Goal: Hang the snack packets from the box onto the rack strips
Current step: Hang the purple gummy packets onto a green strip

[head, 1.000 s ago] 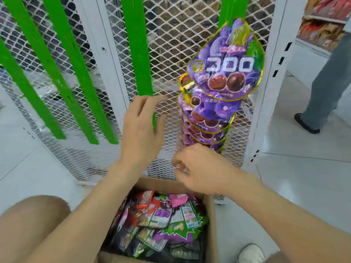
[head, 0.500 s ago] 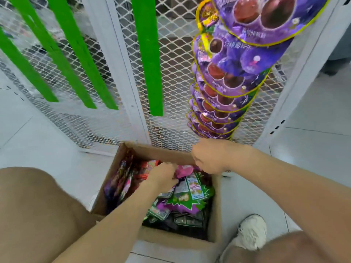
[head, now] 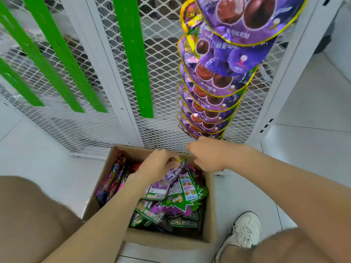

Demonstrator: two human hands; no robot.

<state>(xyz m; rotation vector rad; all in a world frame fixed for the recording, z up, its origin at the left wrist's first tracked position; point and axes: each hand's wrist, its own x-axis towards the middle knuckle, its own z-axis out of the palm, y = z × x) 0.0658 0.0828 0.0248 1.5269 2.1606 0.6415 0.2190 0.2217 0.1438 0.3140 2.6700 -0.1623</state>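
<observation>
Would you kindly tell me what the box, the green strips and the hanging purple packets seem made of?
Box: matte brown cardboard, by its dull raw edges. Green strips: likely plastic, smooth, with punched slots. Purple packets: glossy plastic film or foil, catching glare.

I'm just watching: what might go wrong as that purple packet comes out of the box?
1. The left hand pinches a purple packet by one end; it could slip, or drag loose neighbours over the box rim.
2. The right hand sits just under the hung packets; a bump might knock the lowest one off.
3. That column looks full to its bottom, so the new packet may need the bare green strip.
</observation>
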